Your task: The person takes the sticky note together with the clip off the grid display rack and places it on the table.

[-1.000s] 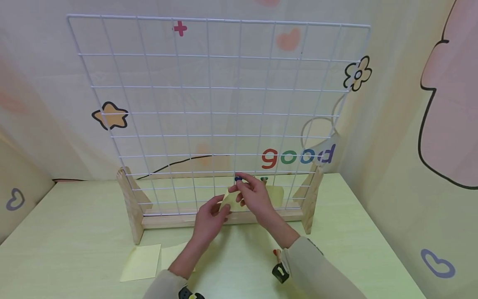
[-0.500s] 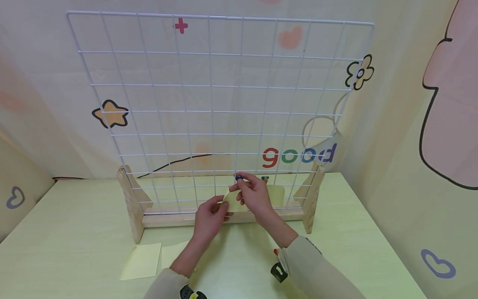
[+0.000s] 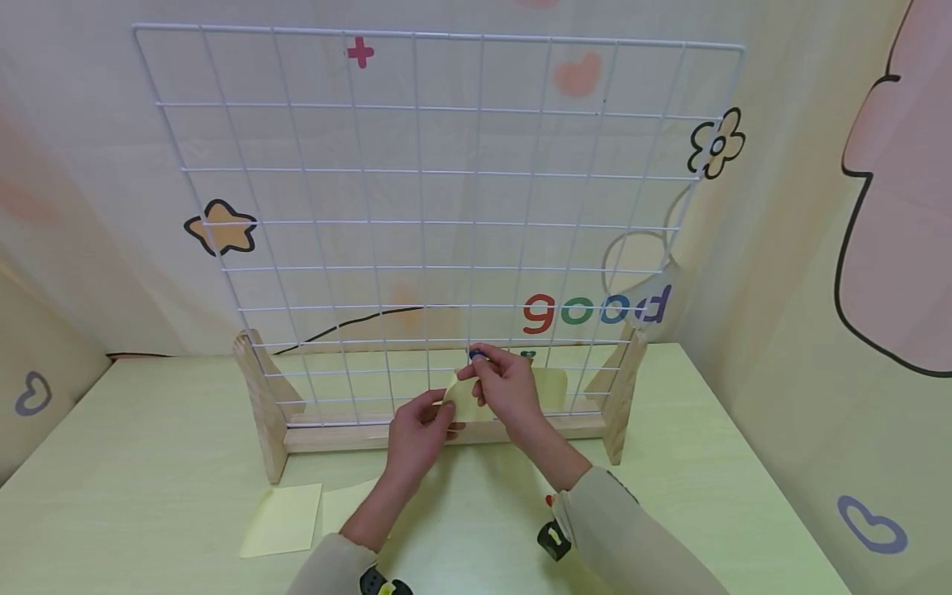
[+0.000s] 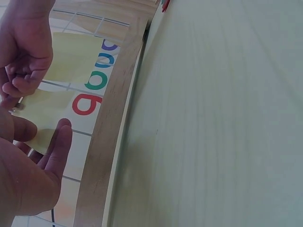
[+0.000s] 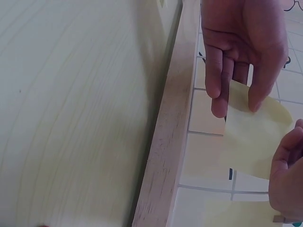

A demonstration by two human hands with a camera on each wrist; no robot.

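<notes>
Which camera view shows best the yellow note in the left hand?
The right wrist view: most of the yellow paper note is unobstructed. In the head view, the right hand hides part; in the left wrist view, the left hand does.

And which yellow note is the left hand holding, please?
The note just left of the clipped one on the grid; the other two lie on the table.

Both arms [image 3: 621, 529] stretched toward the worktop's [image 3: 149, 430] far edge
Left hand [image 3: 418, 431] pinching, thumb against fingers — right hand [image 3: 507, 392] slightly higher, thumb and forefinger pinching.
</notes>
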